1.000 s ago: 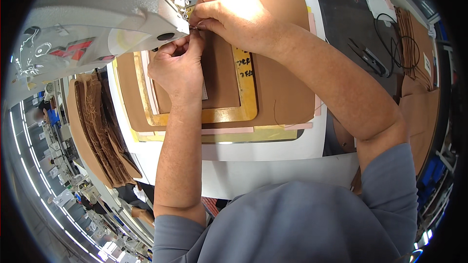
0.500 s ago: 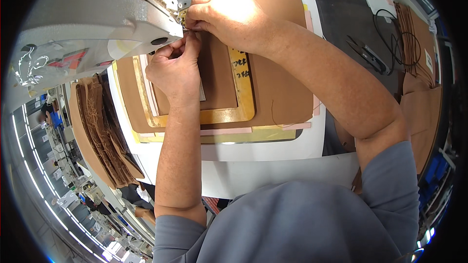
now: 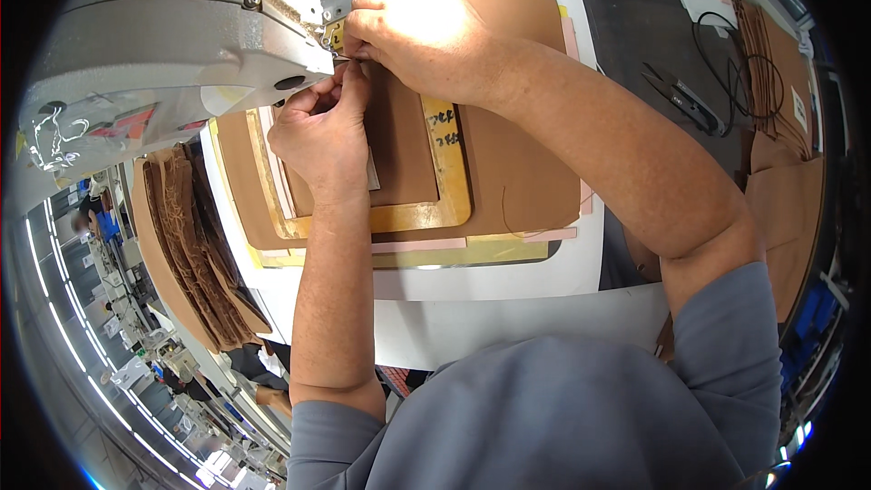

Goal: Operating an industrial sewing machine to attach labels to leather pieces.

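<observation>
**Bare L hand & bare R hand, fingertips together at glossy white-grey sewing-machine head**

L thumb & index pressed together at the tips, other fingers curled in toward the machine, partly hidden. R thumb closed against its fingers, tips just beside the L ones; can't tell if the hands touch. A fine pale line shows by the tips, too small to ID, so can't tell what's pinched.

Below: smooth matte brown sheet, flat on white table, w/ flat rigid yellow frame on top, rounded corners, black marks on its R side. Near side of frame runs L–R, R side runs away from the person; far end mostly hidden, so long axis unclear. Narrow pale strip lies inside the frame by the L wrist, long axis pointing away from the person.

Thin curved dark thread on sheet, R of frame. Flat pink strips along sheet's near edge. Off L: stack of brown pieces w/ frayed edges.
</observation>
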Tool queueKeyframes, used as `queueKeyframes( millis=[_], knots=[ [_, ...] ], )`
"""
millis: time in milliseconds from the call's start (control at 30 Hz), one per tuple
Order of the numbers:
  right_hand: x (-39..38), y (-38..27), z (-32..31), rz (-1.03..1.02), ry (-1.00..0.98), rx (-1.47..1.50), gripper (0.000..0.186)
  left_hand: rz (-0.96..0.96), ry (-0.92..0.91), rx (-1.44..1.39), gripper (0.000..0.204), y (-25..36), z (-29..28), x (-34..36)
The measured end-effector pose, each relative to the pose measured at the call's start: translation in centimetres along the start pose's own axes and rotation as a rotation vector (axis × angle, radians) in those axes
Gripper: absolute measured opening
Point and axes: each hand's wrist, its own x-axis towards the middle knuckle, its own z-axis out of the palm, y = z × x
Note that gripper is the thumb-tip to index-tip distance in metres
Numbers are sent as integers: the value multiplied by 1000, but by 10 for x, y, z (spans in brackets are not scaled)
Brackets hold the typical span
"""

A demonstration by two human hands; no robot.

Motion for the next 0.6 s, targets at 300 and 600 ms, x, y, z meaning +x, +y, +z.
queueKeyframes(
  millis=[300, 600],
  knots=[
    [-1, 2, 1, 20, -13, -15, 6, 10, -29, -16, 19, -1, -1, -1],
    [-1, 4, 0, 23, 13, 35, 7, 3, -3, -5, 16, 3, -1, -1]
  ],
)
